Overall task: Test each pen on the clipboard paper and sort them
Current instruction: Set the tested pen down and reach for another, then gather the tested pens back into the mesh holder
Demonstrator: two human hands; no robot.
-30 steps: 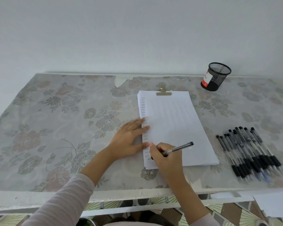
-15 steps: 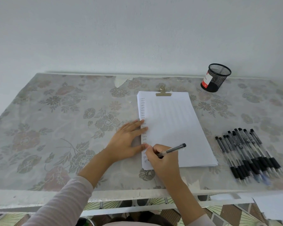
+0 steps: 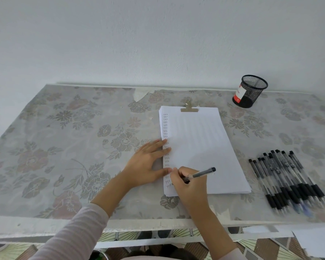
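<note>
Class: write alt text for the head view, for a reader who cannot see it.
The right hand holds a pen to the lower left margin of the clipboard paper; the left hand rests flat on its left edge. More pens lie to the right, a mesh cup behind them.

A grey cloth with a woven flower pattern (image 3: 64, 147) covers the white-edged desk (image 3: 36, 226) — torn at its far edge — with a plain pale wall (image 3: 139, 44) behind and patterned brown-and-green floor tiles (image 3: 261, 248) below.
</note>
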